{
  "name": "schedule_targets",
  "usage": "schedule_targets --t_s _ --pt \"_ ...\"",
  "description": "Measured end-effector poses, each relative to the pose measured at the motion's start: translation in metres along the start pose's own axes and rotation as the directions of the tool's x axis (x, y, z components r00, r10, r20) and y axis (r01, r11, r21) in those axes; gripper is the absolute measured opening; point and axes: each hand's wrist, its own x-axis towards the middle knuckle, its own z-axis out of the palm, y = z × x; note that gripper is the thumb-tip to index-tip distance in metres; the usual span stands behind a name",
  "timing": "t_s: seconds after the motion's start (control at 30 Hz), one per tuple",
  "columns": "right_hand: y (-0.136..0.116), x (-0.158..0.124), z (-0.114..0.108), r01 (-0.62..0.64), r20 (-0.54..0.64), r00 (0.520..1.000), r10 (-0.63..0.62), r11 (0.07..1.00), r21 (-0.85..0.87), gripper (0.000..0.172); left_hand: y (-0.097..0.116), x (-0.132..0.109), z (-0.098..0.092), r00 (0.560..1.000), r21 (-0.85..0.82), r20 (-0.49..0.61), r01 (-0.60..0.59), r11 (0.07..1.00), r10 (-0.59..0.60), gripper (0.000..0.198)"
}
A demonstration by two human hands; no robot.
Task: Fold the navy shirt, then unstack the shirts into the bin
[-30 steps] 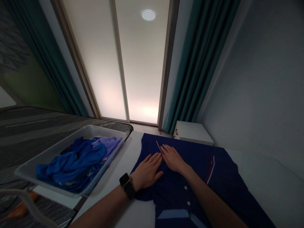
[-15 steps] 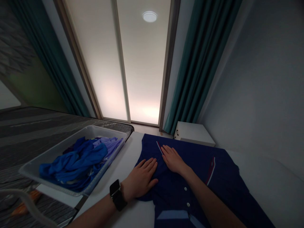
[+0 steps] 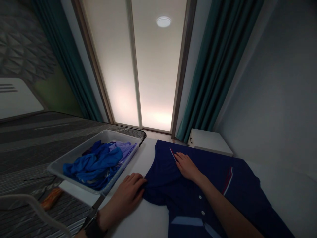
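A navy blue shirt point(image 3: 183, 195) with white buttons, a light blue collar band and red-and-white trim lies spread on a white table point(image 3: 146, 221). My right hand point(image 3: 187, 166) rests flat on its upper part, beside the left trim strip, fingers extended. At the shirt's left edge is my left hand point(image 3: 128, 191), with its fingers bent together and the fingertips at the hem of the sleeve. Whether cloth is pinched there is hard to see. A dark watch is on the left wrist.
Left of the table, a translucent bin point(image 3: 74, 152) holds blue and purple clothes point(image 3: 96, 163). An orange item point(image 3: 51, 198) and a pale curved tube point(image 3: 37, 208) are at lower left. A white cabinet point(image 3: 210, 140) stands beyond the shirt.
My left hand has slid left off the shirt's surface to the sleeve's edge, its fingers drawn closer together. My right hand stays on the cloth. The view has shifted slightly left.
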Motion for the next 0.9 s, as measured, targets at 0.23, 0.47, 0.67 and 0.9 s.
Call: schedule_targets --t_s 0.23,0.47,0.67,0.9 --pt "-0.054 -0.026 -0.009 0.218 -0.111 0.970 -0.217 0.976 -0.002 0.051 -0.001 -0.008 0.005 0.996 -0.016 -0.033 0.080 0.997 -0.080 0.015" --pt "-0.082 -0.072 -0.002 0.292 0.105 0.947 -0.303 0.950 0.108 0.063 -0.003 -0.009 0.004 0.992 -0.086 -0.055 0.108 0.990 -0.113 0.013" --pt "-0.075 -0.087 -0.008 0.331 0.086 0.932 -0.352 0.923 0.197 0.062 -0.011 -0.008 0.006 0.991 -0.113 -0.083 0.095 0.989 -0.105 0.012" --pt "-0.090 -0.116 -0.025 0.427 0.171 0.852 -0.494 0.847 0.316 0.053 -0.019 -0.014 0.008 0.994 -0.141 -0.091 0.043 0.989 -0.056 0.012"
